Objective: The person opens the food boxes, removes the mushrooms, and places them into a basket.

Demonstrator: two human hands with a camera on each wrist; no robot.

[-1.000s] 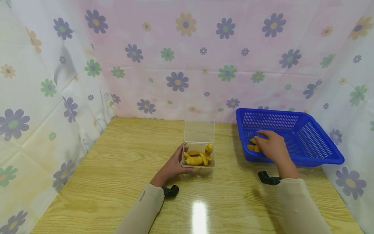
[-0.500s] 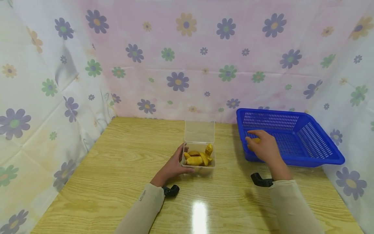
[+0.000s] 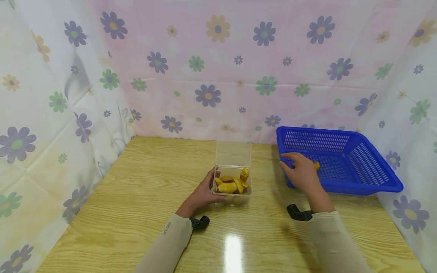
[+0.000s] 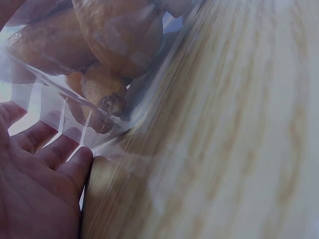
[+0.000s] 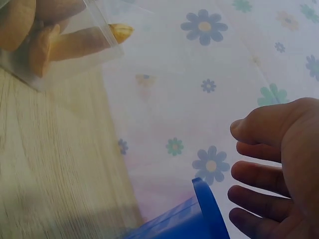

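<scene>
The left hand (image 3: pixel 204 191) grips the box (image 3: pixel 235 195) on the tabletop (image 3: pixel 102 212) — lid (image 3: pixel 233 153) back, mushrooms (image 3: pixel 227 187) inside. The right hand (image 3: pixel 302 172), wide and holding nothing, hovers over the basket's (image 3: pixel 368 159) near left corner — more mushrooms beneath.

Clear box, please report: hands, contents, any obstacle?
Left hand grips clear box. Right hand over blue basket, nothing visibly held. Yellow pieces inside; one sticks up, may obstruct lid.

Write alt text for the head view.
A person's left grip holds an open clear box of yellow mushroom-like pieces; the right grip is at the left end of a blue basket. Flowered cloth backs the wooden table.
</scene>
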